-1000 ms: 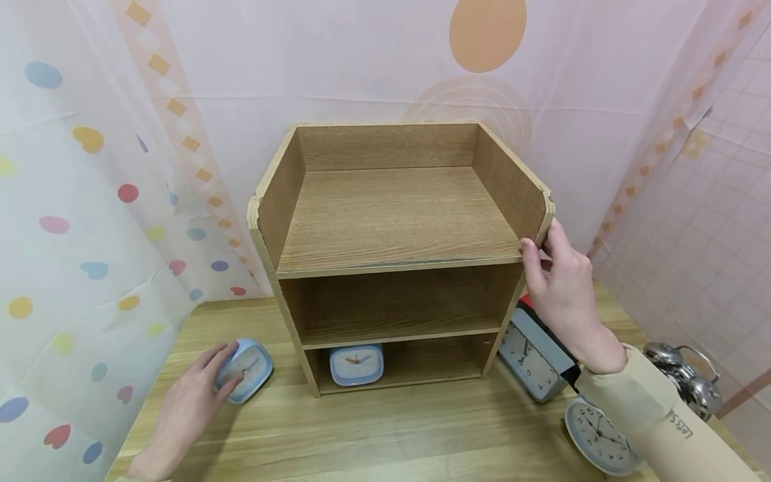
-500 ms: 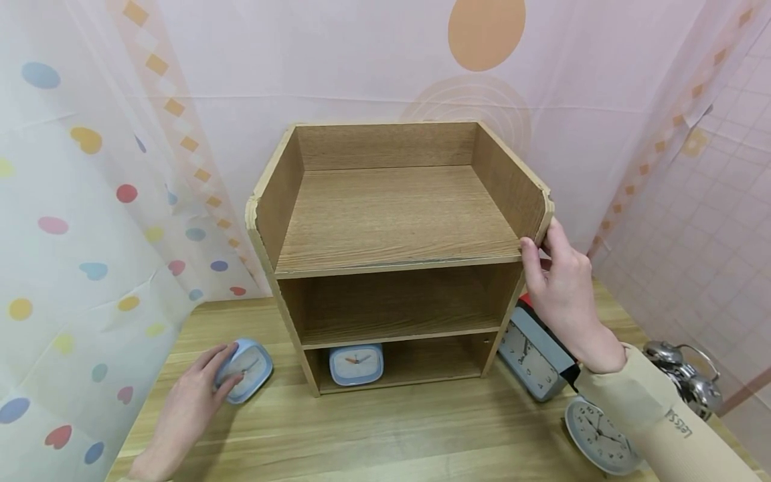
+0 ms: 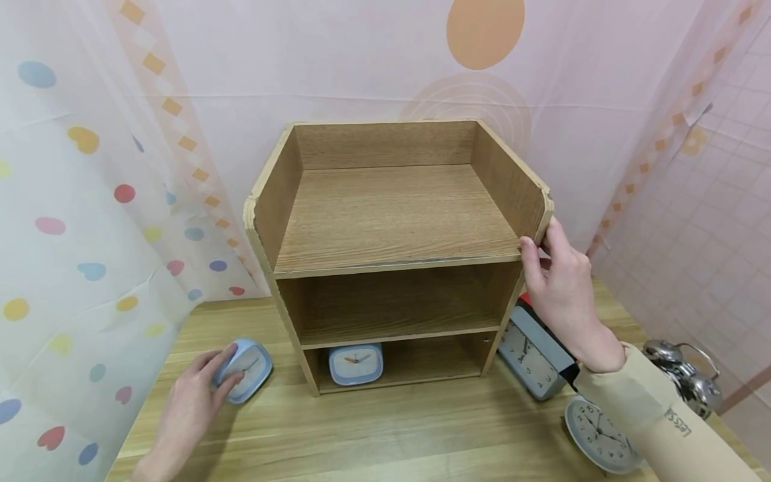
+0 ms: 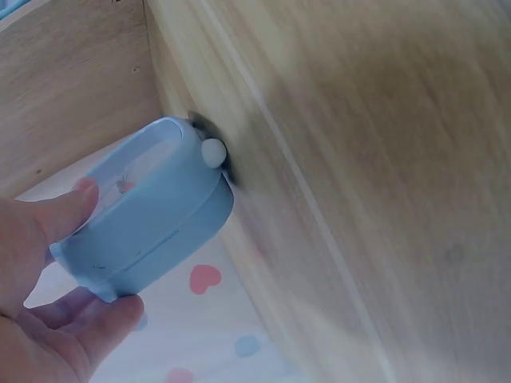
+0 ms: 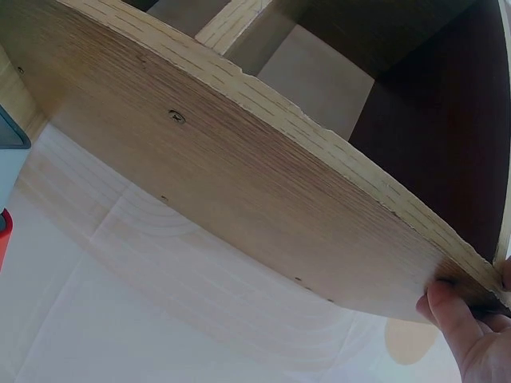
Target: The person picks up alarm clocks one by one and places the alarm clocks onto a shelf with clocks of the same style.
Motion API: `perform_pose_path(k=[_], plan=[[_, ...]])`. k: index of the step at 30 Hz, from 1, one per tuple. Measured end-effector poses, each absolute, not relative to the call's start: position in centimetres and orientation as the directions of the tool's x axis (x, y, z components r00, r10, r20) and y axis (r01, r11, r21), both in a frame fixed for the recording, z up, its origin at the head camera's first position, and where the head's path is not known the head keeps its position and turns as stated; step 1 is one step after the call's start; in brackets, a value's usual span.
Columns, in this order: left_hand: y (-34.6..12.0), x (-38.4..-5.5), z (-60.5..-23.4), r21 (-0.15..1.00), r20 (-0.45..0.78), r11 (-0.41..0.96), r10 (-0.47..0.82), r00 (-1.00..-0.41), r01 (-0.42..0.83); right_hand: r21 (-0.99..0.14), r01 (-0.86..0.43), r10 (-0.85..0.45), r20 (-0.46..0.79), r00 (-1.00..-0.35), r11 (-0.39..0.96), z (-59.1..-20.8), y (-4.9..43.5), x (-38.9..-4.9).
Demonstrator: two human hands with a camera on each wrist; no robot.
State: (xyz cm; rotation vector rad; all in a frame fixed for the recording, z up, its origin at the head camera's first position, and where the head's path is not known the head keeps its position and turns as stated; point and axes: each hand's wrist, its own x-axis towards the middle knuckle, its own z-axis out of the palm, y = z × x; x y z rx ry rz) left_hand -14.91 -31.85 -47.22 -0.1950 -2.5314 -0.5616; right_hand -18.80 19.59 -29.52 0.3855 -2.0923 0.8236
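At the left of the table, my left hand [image 3: 189, 402] grips a small light-blue alarm clock [image 3: 258, 369] between thumb and fingers. The left wrist view shows that clock [image 4: 160, 215] from its side, a pale round knob near the wood surface. My right hand [image 3: 563, 288] holds the right side panel of a wooden shelf unit [image 3: 391, 207], thumb at the front edge; in the right wrist view its fingers [image 5: 455, 319] lie on the panel's outer face. A second light-blue clock [image 3: 356, 365] stands in the bottom compartment, at its left.
Right of the shelf unit, a blue-grey rectangular clock [image 3: 533, 355] leans beside a red-edged object, partly behind my arm. A round white clock [image 3: 602, 435] and a silver twin-bell alarm clock [image 3: 683, 378] sit farther right. Patterned curtains [image 3: 361, 60] hang behind the table [image 3: 385, 435].
Both hands keep their holds and the clocks stay in place. The head view has shifted very slightly; the clock in my left hand looks barely tilted differently.
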Motion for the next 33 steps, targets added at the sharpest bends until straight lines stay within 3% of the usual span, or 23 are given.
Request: perform_pose_path(k=[18, 33], plan=[[-31.7, -13.6, -46.6, 0.338, 0.560, 0.896, 0.056, -0.826, 0.289, -0.426, -0.524, 0.019, 0.789, -0.615, 0.737, -29.6, 19.4, -19.0], [-31.2, -11.7, -45.7, 0.234, 0.672, 0.877, 0.165, -0.722, 0.419, -0.431, -0.524, 0.020, 0.785, -0.619, 0.734, -29.5, 19.3, -18.9]])
